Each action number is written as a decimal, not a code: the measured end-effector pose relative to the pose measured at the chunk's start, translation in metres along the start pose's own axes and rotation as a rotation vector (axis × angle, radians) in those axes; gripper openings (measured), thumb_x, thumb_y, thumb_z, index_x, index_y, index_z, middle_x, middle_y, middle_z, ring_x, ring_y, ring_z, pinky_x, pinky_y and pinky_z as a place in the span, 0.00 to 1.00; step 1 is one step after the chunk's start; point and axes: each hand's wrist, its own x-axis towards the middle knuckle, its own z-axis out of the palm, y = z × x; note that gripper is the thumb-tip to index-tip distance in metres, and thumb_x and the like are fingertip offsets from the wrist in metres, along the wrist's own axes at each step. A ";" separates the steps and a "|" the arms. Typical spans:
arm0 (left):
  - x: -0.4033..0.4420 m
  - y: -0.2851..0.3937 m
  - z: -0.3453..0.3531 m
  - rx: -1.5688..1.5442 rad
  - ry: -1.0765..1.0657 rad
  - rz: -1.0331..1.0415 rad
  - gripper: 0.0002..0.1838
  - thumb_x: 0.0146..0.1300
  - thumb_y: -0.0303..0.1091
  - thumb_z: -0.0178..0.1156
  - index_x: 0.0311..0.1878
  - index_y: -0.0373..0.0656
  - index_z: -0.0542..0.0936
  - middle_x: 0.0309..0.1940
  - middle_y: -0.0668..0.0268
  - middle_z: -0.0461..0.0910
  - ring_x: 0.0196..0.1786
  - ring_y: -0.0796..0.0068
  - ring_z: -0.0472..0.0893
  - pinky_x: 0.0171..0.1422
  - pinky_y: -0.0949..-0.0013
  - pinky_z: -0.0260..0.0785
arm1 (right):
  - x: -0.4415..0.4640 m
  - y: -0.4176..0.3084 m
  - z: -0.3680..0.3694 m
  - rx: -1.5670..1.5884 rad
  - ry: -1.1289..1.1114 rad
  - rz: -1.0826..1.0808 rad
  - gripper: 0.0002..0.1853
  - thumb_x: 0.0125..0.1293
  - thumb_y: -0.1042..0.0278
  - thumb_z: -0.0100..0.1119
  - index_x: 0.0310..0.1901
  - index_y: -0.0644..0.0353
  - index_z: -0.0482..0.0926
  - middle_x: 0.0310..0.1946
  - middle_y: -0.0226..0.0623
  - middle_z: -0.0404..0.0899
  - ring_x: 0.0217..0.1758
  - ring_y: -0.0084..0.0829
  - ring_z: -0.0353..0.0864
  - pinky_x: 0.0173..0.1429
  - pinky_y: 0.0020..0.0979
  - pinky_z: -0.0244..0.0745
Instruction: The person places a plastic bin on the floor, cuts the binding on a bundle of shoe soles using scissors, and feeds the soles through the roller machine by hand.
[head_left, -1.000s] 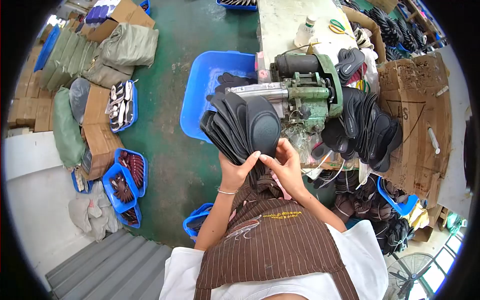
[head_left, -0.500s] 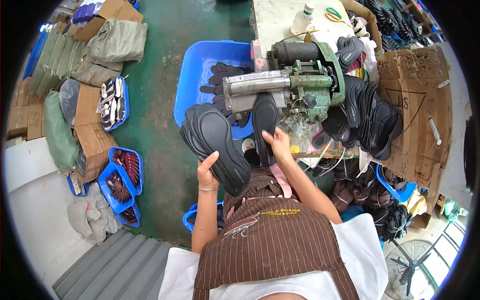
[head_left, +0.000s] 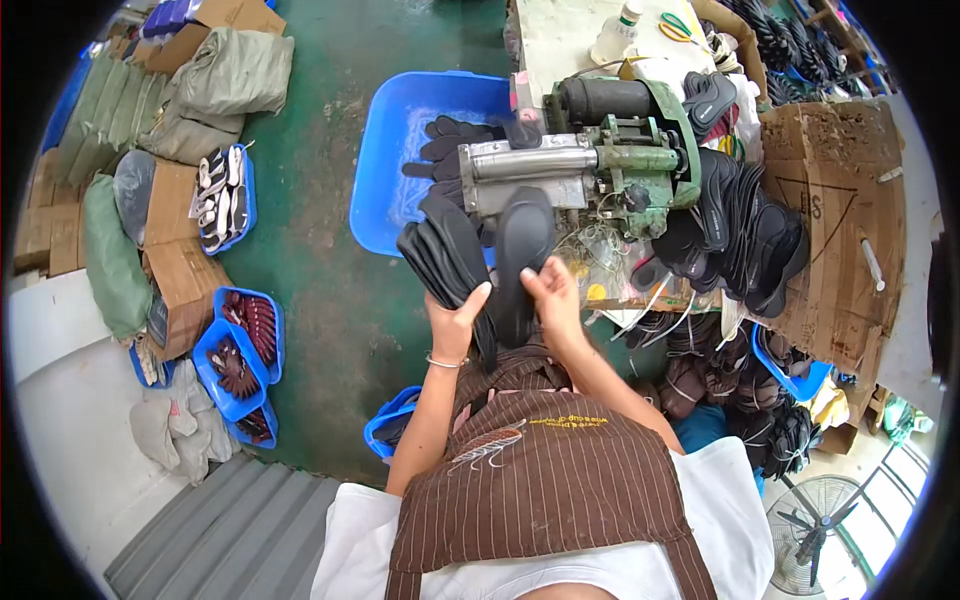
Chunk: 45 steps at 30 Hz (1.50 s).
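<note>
My left hand (head_left: 456,322) is closed around a stack of black shoe insoles (head_left: 440,250), which it holds tilted, thumb on the near side. In my right hand (head_left: 552,298) a single black insole (head_left: 523,250) is pinched by its edge, standing beside the stack. The top of that insole is just in front of the green machine (head_left: 640,160) and its metal roller (head_left: 530,163). A further insole piece (head_left: 522,132) shows behind the roller. Beyond the stack, several dark insoles (head_left: 448,150) lie in a large blue tub (head_left: 385,190).
Piles of black insoles (head_left: 735,215) lie right of the machine against a cardboard sheet (head_left: 835,200). A bottle (head_left: 615,35) and scissors (head_left: 677,28) rest on the table (head_left: 560,40). Blue baskets (head_left: 240,405) and sacks (head_left: 235,75) stand at left. A fan (head_left: 815,530) is lower right.
The stack in my left hand has turned more edge-on and shifted right. My right hand's insole has moved slightly nearer, away from the roller. An insole piece now shows behind the roller.
</note>
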 end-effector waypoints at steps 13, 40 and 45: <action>0.005 0.017 -0.002 -0.234 0.050 -0.107 0.18 0.51 0.20 0.63 0.48 0.35 0.75 0.43 0.65 0.78 0.43 0.73 0.79 0.50 0.71 0.71 | 0.002 -0.001 0.023 -0.169 -0.230 -0.050 0.11 0.59 0.73 0.62 0.42 0.64 0.74 0.36 0.28 0.77 0.36 0.14 0.73 0.40 0.18 0.69; 0.008 0.007 0.022 0.143 0.130 0.216 0.27 0.58 0.39 0.63 0.58 0.34 0.68 0.51 0.58 0.73 0.50 0.67 0.73 0.52 0.65 0.68 | 0.003 -0.029 0.013 -0.124 -0.380 -0.087 0.16 0.57 0.68 0.65 0.45 0.63 0.76 0.26 0.27 0.76 0.28 0.17 0.70 0.32 0.22 0.66; 0.030 0.011 0.016 -0.529 0.016 -0.062 0.32 0.64 0.47 0.54 0.64 0.35 0.60 0.61 0.58 0.66 0.60 0.63 0.69 0.65 0.61 0.61 | 0.008 -0.051 -0.002 0.132 -0.407 0.086 0.08 0.60 0.65 0.59 0.41 0.52 0.74 0.31 0.19 0.73 0.34 0.14 0.70 0.36 0.19 0.64</action>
